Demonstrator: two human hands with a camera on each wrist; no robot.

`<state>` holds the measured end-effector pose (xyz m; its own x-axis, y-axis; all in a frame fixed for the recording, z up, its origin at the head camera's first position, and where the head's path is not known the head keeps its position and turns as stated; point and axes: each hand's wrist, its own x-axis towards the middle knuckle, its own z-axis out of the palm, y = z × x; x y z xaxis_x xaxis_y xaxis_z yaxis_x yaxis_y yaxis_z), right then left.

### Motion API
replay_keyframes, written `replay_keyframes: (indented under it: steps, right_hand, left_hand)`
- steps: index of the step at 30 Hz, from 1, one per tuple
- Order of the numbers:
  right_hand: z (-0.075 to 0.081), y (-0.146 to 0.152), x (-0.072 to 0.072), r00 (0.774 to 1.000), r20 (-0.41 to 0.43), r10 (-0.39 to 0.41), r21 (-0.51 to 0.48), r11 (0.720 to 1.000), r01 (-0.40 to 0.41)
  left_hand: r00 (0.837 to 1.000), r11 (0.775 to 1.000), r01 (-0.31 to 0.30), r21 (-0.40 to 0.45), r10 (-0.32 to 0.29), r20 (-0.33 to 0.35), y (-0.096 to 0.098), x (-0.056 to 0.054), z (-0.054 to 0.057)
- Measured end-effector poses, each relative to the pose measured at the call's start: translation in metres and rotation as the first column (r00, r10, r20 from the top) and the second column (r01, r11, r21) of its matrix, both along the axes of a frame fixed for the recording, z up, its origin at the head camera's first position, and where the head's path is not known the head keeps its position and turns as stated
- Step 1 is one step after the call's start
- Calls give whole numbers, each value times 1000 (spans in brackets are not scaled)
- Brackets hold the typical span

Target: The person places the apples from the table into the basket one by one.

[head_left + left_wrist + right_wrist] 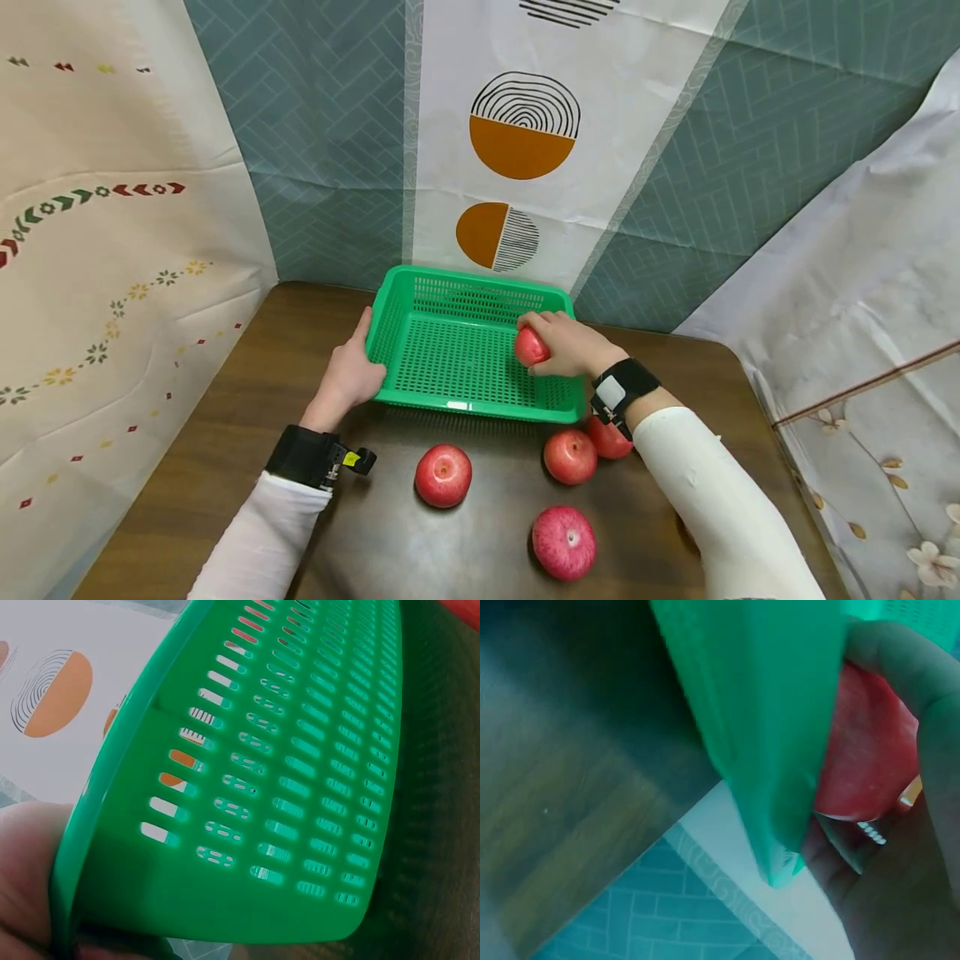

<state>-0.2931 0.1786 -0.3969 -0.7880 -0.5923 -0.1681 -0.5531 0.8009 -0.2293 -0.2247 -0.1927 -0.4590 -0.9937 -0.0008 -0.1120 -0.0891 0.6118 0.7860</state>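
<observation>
A green perforated plastic basket point(465, 358) stands at the back of the table. My left hand point(351, 367) grips its left rim, with the thumb over the edge; in the left wrist view part of that hand point(30, 870) shows at the rim, beside the slotted basket wall point(247, 772). Inside the basket's right part, my right hand point(566, 343) holds a red apple point(531, 347) above the mesh floor. The right wrist view has the apple point(870, 742) between the curled fingers and thumb, close by the basket wall point(772, 727). The palm side is partly hidden.
In front of the basket lie a red apple point(443, 476), two more apples point(570, 457) side by side near its right corner, and a deeper pink round fruit point(564, 542). The right forearm partly covers another round thing. Patterned cloths point(322, 142) hang behind the wooden table point(225, 392).
</observation>
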Motion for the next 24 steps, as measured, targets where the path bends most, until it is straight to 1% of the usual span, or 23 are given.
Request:
replay_keyframes:
  steps: [2, 6, 12, 14, 18, 21, 24]
  right_hand:
    - [-3, -2, -7, 1000, -13, 25, 39, 999, -25]
    - [-9, -2, -19, 997, -27, 76, 78, 994, -73]
    - [-15, 0, -33, 993, -55, 103, 83, 992, -98]
    - [-19, 0, -35, 993, -54, 109, 80, 991, -104]
    - [-28, -2, -40, 992, -43, 121, 80, 990, -117]
    - [-34, -4, -41, 993, -43, 113, 87, 990, -109]
    - [-38, -5, -41, 992, -61, 106, 90, 991, -100]
  left_hand:
    - [1000, 1000, -5, -1, 5, 6, 0, 0, 0]
    - [1000, 1000, -8, 2, 8, 17, 0, 1, 0]
    - [1000, 1000, -5, -2, 5, 14, -1, -1, 0]
    - [1000, 1000, -2, 3, 2, 13, -1, -1, 0]
    - [1000, 1000, -16, 3, 16, 12, 0, 0, 2]
    - [1000, 1000, -23, 2, 23, 12, 0, 1, 3]
    - [1000, 1000, -19, 8, 18, 10, -1, 0, 2]
